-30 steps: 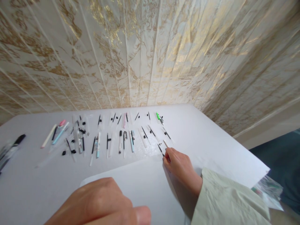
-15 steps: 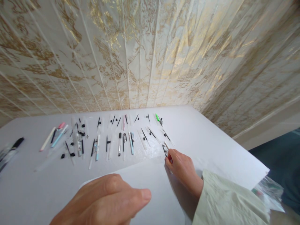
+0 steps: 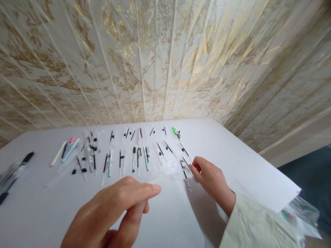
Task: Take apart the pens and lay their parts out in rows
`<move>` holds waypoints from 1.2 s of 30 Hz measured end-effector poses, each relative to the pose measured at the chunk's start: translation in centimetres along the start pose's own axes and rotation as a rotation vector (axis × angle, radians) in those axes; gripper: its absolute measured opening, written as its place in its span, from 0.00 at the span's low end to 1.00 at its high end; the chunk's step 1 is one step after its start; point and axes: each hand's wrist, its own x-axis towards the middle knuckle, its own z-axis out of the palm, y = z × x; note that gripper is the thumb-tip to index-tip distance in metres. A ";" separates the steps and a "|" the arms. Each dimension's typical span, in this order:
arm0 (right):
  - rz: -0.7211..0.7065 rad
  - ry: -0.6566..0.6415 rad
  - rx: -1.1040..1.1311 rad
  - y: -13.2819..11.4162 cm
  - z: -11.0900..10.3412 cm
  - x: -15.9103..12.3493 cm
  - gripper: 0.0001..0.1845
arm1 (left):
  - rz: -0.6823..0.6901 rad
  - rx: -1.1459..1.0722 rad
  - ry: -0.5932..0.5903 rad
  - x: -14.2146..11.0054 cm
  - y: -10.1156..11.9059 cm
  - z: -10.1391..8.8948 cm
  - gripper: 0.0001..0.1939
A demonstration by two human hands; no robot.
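My right hand (image 3: 210,177) rests at the right of the rows of pen parts, its thumb and curled finger at a slim white pen barrel (image 3: 186,161) lying on the table. Just left of that barrel lies a pen refill (image 3: 185,175) with a dark upper part and a pale lower end, a small clear-and-metal piece beside its top. My left hand (image 3: 111,210) hovers in the near foreground above a white sheet (image 3: 168,206). Its forefinger points right, the thumb is apart below it, and nothing shows in it.
Taken-apart pens lie in rows: a blue-and-white pen (image 3: 146,158), a black-capped clear pen (image 3: 133,159), a green-and-grey pen (image 3: 176,132), and several refills and black caps. A blurred bundle (image 3: 15,175) is at left. Clear plastic bag (image 3: 300,215) sits by the right edge; patterned curtain (image 3: 144,62) behind.
The refill beside the white barrel has come into fuller view as my right hand moved right. My left hand has risen slightly, with its forefinger and thumb spreading apart.
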 end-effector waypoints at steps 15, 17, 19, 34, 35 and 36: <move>-0.711 -0.499 0.323 -9.4 5.1 -1.3 0.08 | -0.566 0.441 0.034 -2.0 -9.5 -4.1 0.10; -0.703 -0.495 0.349 -9.1 5.6 -1.5 0.08 | -0.599 0.676 0.069 -3.8 -11.8 -6.8 0.09; -0.686 -0.492 0.374 -8.8 5.9 -1.6 0.09 | -0.641 0.940 0.080 -5.4 -13.6 -9.7 0.09; -0.652 -0.522 0.439 -8.6 5.8 -1.3 0.08 | -1.013 1.322 0.235 -8.4 -17.7 -18.3 0.11; -0.652 -0.524 0.439 -8.6 5.8 -1.3 0.08 | -1.015 1.294 0.254 -8.4 -17.6 -18.4 0.10; -0.651 -0.528 0.441 -8.6 5.9 -1.3 0.09 | -1.016 1.274 0.274 -8.3 -17.5 -18.5 0.10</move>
